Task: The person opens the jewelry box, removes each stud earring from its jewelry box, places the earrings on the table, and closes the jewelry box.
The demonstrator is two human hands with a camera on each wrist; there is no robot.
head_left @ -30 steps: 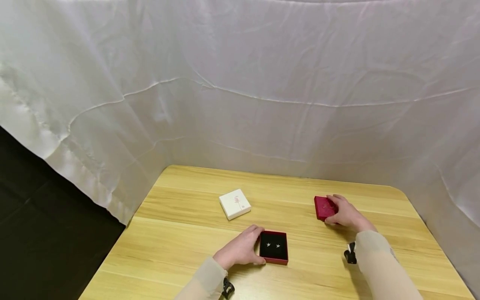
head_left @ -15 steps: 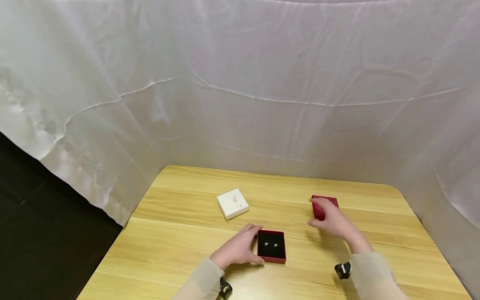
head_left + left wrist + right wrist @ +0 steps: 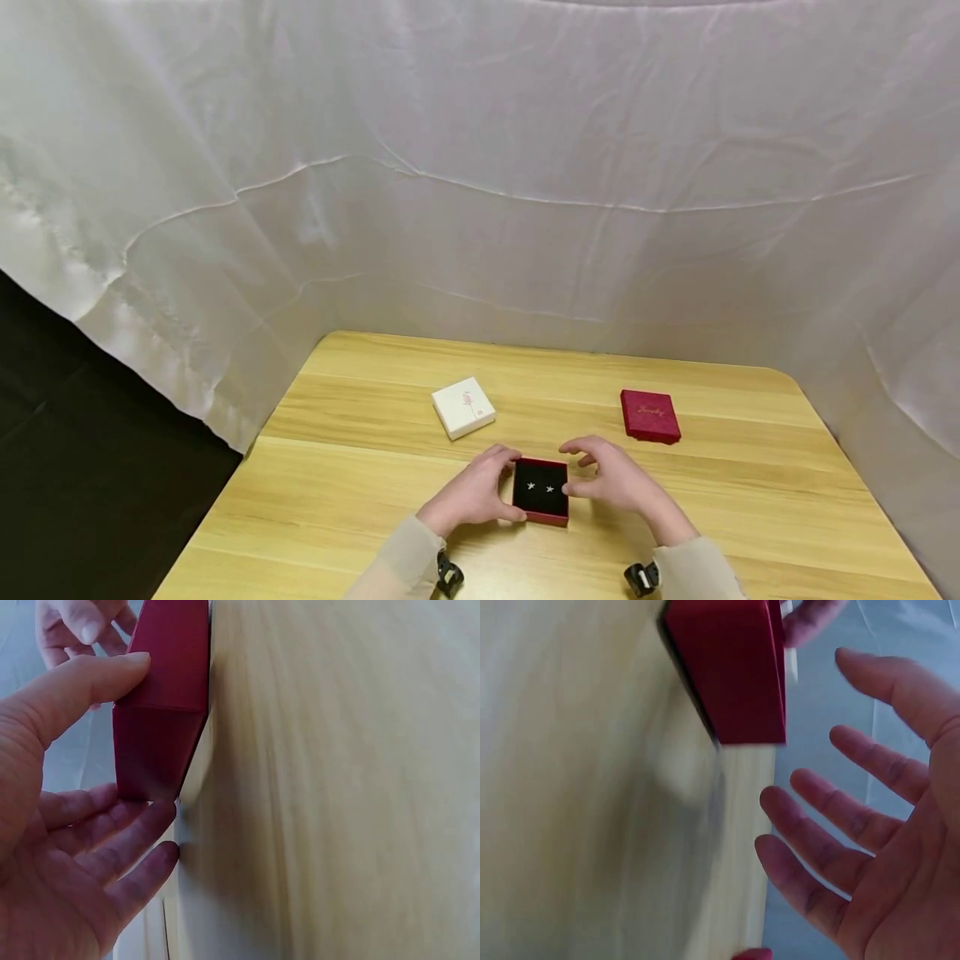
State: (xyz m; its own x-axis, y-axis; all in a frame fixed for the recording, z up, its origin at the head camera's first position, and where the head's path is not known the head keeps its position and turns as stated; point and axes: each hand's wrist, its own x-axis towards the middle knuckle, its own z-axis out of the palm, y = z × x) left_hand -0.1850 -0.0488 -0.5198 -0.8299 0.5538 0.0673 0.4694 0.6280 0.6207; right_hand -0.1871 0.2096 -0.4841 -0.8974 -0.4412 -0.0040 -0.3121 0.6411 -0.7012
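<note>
Head view: from above, facing forward and down over my desk (image 3: 337, 467), well back. Wrist views: from behind my left grip (image 3: 474, 493) and right grip (image 3: 615, 482), low and close along the desk; all three share the red box (image 3: 540, 505).

Table (image 3: 360, 475) with white box (image 3: 462, 407), red box (image 3: 547, 519), lid (image 3: 650, 415)

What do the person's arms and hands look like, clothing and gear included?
The left hand and right hand are bare, with no gloves. Plain, pale beige sleeves reach the wrists. A small black device with a pale patch sits at each wrist, too small to identify.
</note>
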